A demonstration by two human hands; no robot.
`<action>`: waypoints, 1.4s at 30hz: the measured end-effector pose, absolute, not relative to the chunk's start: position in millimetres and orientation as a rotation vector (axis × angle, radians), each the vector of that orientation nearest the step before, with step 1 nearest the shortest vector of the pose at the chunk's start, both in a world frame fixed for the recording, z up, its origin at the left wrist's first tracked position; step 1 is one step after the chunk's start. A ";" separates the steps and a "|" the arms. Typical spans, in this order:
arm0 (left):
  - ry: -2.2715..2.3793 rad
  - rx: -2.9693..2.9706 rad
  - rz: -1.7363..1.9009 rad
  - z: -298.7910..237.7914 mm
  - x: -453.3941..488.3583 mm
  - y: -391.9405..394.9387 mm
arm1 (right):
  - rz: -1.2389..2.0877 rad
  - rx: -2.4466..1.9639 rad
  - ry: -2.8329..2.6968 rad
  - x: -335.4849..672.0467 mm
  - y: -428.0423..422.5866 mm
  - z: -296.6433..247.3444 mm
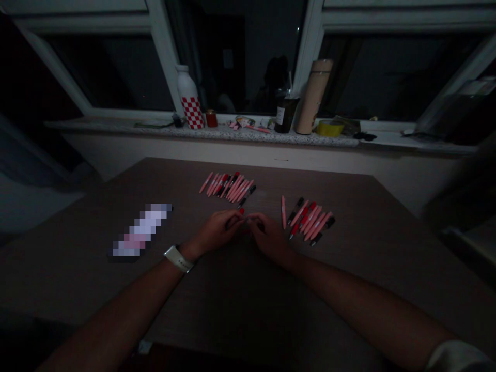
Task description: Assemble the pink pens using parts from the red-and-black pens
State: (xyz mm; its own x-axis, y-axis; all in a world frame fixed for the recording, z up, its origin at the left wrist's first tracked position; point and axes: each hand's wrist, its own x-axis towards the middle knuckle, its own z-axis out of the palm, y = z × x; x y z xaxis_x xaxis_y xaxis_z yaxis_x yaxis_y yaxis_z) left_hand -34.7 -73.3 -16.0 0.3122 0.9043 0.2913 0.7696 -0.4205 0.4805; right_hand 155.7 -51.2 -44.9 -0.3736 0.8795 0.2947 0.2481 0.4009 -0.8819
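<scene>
My left hand (220, 230) and my right hand (269, 236) meet at the middle of a dark wooden table (240, 299). Both have their fingers pinched together on a small pen-like thing (244, 219) between them, with a red tip showing at the left fingers. It is too dark to name it surely. A row of pink, red and black pens (229, 187) lies just beyond my hands. A second group of such pens (310, 219) lies right of my right hand. A pale watch (178, 258) sits on my left wrist.
A flat phone-like object (141, 230) lies on the table at left. The window sill behind holds a red-and-white checked bottle (190, 98), a small red jar (211, 118), a dark bottle (285, 113), a tall tan flask (313, 97) and a yellow tape roll (329, 128).
</scene>
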 end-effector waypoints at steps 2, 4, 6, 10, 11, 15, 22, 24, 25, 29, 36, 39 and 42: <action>1.517 2.330 0.765 -16.0 -34.6 -73.1 | 0.979 -0.975 -1.852 156.1 -51.4 -44.7; 1.517 2.332 0.777 -15.6 -34.2 -73.1 | 0.977 -0.978 -1.855 156.4 -51.5 -44.5; 1.519 2.337 0.794 -15.3 -33.9 -73.1 | 0.985 -0.984 -1.854 156.5 -51.6 -44.4; 1.511 2.346 0.826 -16.6 -34.9 -72.3 | 1.019 -0.967 -1.860 156.3 -51.7 -44.5; 1.513 2.346 0.838 -17.0 -35.4 -72.0 | 1.024 -0.967 -1.859 156.2 -51.7 -44.6; 1.524 2.338 0.848 -17.9 -36.5 -70.9 | 1.005 -1.006 -1.839 155.4 -51.1 -44.8; 1.524 2.336 0.885 -18.1 -35.6 -70.4 | 1.002 -0.995 -1.846 155.1 -49.2 -47.1; 1.528 2.334 0.899 -18.1 -36.0 -70.3 | 0.978 -0.986 -1.860 155.4 -48.8 -47.5; 1.536 2.331 0.907 -18.0 -36.3 -70.2 | 0.976 -0.981 -1.865 155.5 -48.7 -47.5; 1.609 2.302 0.937 -18.3 -38.4 -69.0 | 0.987 -0.987 -1.857 155.5 -49.1 -46.4; 1.732 2.303 0.781 -23.7 -42.5 -64.7 | 0.967 -1.021 -1.828 155.4 -49.6 -45.3; 1.740 2.288 0.753 -25.6 -43.7 -63.4 | 0.962 -1.041 -1.824 155.7 -50.0 -45.1; 1.736 2.283 0.753 -25.9 -44.2 -62.7 | 0.971 -1.027 -1.824 156.0 -50.5 -44.6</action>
State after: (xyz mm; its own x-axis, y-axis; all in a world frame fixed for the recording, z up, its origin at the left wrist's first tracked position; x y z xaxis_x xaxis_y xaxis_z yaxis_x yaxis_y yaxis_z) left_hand -44.2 -62.7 -25.9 0.1921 0.9390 0.2853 0.8499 -0.3046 0.4300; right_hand 156.0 -50.5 -44.6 -0.3403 0.8999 0.2726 0.2763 0.3728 -0.8858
